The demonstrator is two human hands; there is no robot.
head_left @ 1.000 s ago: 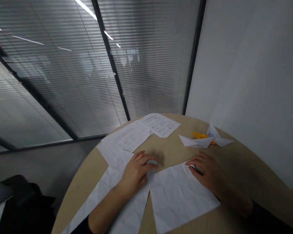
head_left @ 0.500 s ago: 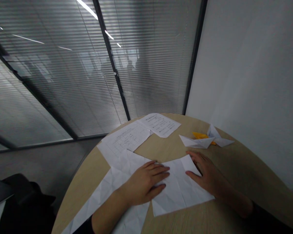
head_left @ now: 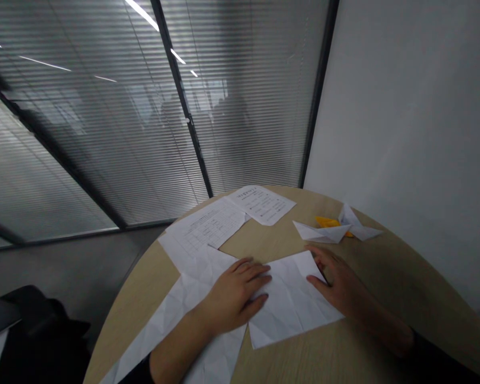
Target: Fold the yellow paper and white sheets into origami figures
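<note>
On the round counter (head_left: 272,244) — touching the creased white sheet (head_left: 294,301) with flattened fingers of the left hand (head_left: 236,298) and parted fingers of the right hand (head_left: 340,282) — near origami figures (head_left: 330,233).

Office-like room with glass partition (head_left: 240,106), blinds and printed sheets (head_left: 262,204).

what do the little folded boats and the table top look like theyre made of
Folded boats: thin matte paper, white and orange, judging by crisp creases and flat facets. Table top: pale, low-sheen, faintly grained; wood or wood-look laminate, I can't tell which.
</note>
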